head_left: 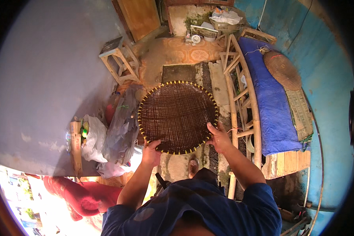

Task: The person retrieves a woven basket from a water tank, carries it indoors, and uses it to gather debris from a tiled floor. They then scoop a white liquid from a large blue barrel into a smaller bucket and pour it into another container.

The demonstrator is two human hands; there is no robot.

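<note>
A round, dark brown woven winnowing basket (177, 114) is held out in front of me, its rim bound with yellow ties. My left hand (151, 152) grips the rim at the lower left, thumb on the upper side. On the lower right of the rim, my right hand (219, 137) is closed with its thumb over the edge. Nothing can be made out lying in the weave. The fingers beneath the basket are hidden.
At right stands a bamboo bench (257, 129) with a blue tarp (259, 106) and a round woven tray (282, 70). A wooden stool (120, 59) stands by the left wall. Plastic bags (94, 137) lie at left, near a red cloth-like thing (84, 196).
</note>
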